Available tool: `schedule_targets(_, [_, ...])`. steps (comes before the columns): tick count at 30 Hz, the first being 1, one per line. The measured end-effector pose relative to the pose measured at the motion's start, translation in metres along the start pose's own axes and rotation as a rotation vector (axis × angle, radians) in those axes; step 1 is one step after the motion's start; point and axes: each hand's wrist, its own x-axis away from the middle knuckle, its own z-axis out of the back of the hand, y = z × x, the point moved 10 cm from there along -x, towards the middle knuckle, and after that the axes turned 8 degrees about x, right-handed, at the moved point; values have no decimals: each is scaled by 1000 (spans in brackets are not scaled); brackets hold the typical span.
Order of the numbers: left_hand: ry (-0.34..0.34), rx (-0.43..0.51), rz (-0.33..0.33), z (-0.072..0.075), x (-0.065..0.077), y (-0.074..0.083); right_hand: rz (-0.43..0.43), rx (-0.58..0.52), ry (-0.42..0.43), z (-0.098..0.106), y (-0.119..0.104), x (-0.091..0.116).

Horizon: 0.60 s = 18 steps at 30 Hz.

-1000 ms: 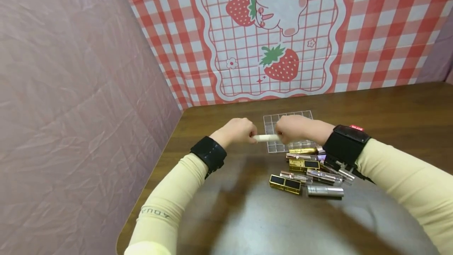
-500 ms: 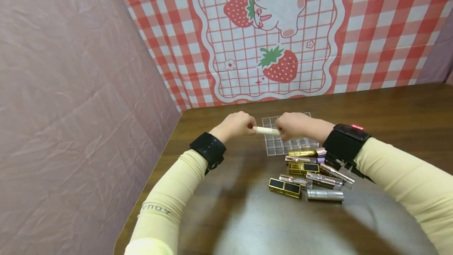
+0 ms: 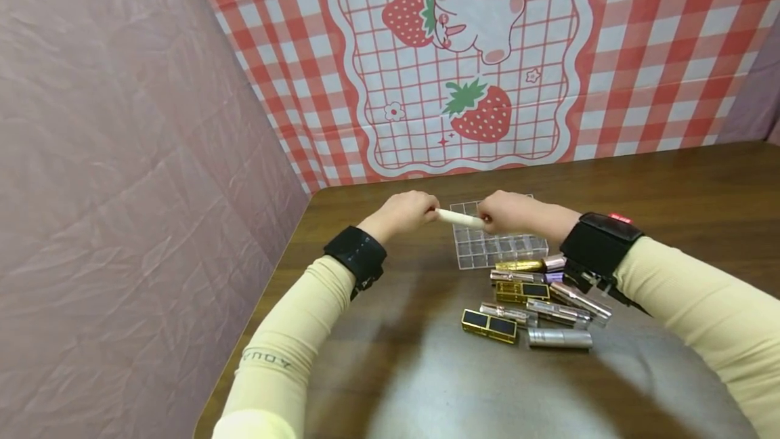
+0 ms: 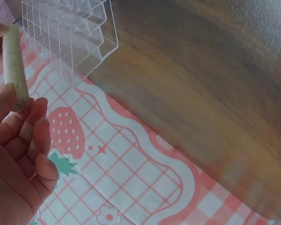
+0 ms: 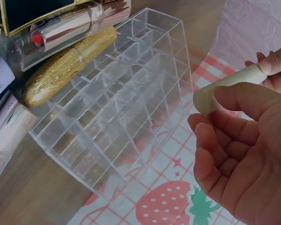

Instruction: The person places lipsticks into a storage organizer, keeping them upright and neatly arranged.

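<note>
A cream-coloured lipstick tube (image 3: 461, 219) spans the gap between both hands, above the table. My left hand (image 3: 405, 212) pinches one end and my right hand (image 3: 510, 213) the other. In the left wrist view the tube (image 4: 15, 68) shows small print and a round label on its end, with the thumb pressed against its side. Seen from the right wrist, the thumb and forefinger hold the tube's (image 5: 243, 77) near end while the other fingers curl loosely below. Behind the hands lies a clear acrylic divided organizer (image 3: 472, 249), partly covered by the right hand.
In front of the organizer lie several lipsticks: a gold tube (image 3: 519, 265), a black-and-gold case (image 3: 489, 326), a silver tube (image 3: 559, 339) and rose-gold ones. A red checked strawberry cloth (image 3: 481, 114) hangs behind the wooden table (image 3: 365, 371). Pink fabric (image 3: 134, 188) hangs at the left.
Both hands have moved slightly up in the head view, carrying the cream tube. It has gone from nearly level to tilted, its left end higher. The lipsticks on the table stay put.
</note>
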Motion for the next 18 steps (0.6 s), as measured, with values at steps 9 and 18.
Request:
schedule_targets(9, [57, -30, 63, 21, -11, -14, -88, 12, -21, -7, 15, 5])
schedule_targets(18, [59, 4, 79, 21, -15, -16, -118, 13, 61, -5, 23, 4])
